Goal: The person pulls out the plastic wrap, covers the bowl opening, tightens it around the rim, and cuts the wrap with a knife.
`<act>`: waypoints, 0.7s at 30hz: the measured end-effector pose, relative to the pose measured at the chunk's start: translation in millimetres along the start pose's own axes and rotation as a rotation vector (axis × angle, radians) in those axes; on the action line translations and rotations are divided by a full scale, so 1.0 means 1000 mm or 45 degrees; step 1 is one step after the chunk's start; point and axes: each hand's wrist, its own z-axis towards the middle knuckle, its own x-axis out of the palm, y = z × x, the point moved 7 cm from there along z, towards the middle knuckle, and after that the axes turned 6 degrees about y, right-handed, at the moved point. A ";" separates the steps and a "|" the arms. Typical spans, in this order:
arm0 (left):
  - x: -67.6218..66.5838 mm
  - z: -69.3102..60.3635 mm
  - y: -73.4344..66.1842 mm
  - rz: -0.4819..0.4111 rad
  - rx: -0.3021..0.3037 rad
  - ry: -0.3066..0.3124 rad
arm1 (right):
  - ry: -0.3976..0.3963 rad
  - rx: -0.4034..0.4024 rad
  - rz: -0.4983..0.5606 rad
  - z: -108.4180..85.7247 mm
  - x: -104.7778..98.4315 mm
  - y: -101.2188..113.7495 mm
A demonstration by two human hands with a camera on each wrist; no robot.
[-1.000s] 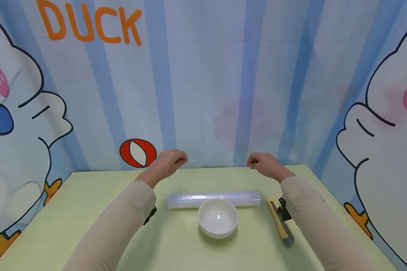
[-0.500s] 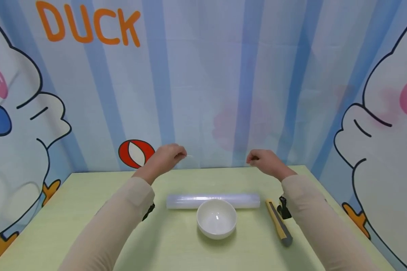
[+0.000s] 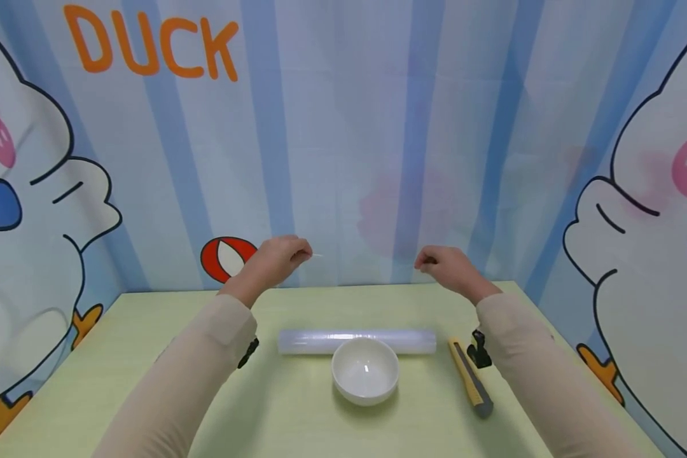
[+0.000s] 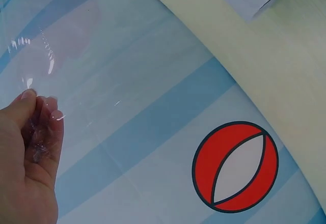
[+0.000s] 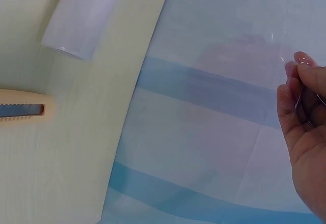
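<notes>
A sheet of clear plastic film, almost invisible in the head view, shows by its glints in the left wrist view (image 4: 50,56). My left hand (image 3: 276,262) (image 4: 33,147) pinches it between thumb and curled fingers. My right hand (image 3: 449,270) (image 5: 308,117) pinches the film too, level with the left and a wide gap away. Both hands are raised over the back edge of the table. Below them lies a roll of clear film (image 3: 309,342), sideways on the table. Just in front of the roll stands a white bowl (image 3: 365,372), upright, with nothing seen inside.
A yellow and grey utility knife (image 3: 471,378) lies right of the bowl, beside my right sleeve. The pale green table (image 3: 166,337) ends at a blue striped curtain (image 3: 343,127) printed with duck figures.
Both hands have risen slightly, and my left hand has shifted a little to the left, widening the gap between them. Bowl, roll and knife have stayed in place.
</notes>
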 end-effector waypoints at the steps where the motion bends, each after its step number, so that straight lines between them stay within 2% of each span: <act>1: -0.001 0.000 0.000 0.002 -0.002 -0.007 | -0.003 -0.003 -0.002 0.000 -0.001 0.001; 16: -0.016 -0.003 -0.007 -0.009 0.007 -0.108 | -0.052 -0.009 0.010 -0.002 -0.013 0.005; 21: -0.018 -0.004 -0.008 -0.021 0.013 -0.112 | -0.055 -0.013 0.012 -0.004 -0.014 0.006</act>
